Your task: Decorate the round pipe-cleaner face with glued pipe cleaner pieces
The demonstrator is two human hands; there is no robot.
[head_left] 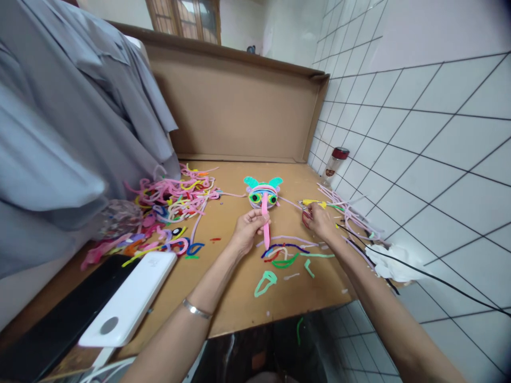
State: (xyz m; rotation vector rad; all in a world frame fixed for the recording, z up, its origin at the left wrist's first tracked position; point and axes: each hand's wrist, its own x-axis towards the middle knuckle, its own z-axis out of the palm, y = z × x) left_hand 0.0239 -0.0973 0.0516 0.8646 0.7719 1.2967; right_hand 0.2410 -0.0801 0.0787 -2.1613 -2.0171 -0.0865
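Observation:
My left hand (250, 227) pinches a flat, fuzzy pink strip (266, 234), which stands on end in front of a small animal-like face. That face (263, 192), made of coloured pipe cleaners, has green ears and yellow-green ringed eyes, and the strip covers part of its middle. To the right, my right hand (319, 219) is closed around red-handled scissors (306, 217), their handles partly hidden by the fingers. A yellow tool (313, 202) lies right beside its fingertips. Bent pipe cleaner pieces in blue, red and green (285, 260) lie just below the hands.
A tangled heap of pipe cleaners (179, 194) fills the left side, near a white power bank (131, 298) and a black slab (80, 314). Lilac pipe cleaners (347, 207), a red-lidded jar (334, 165), white tissue (395, 263) and a black cable (431, 274) lie along the tiled wall.

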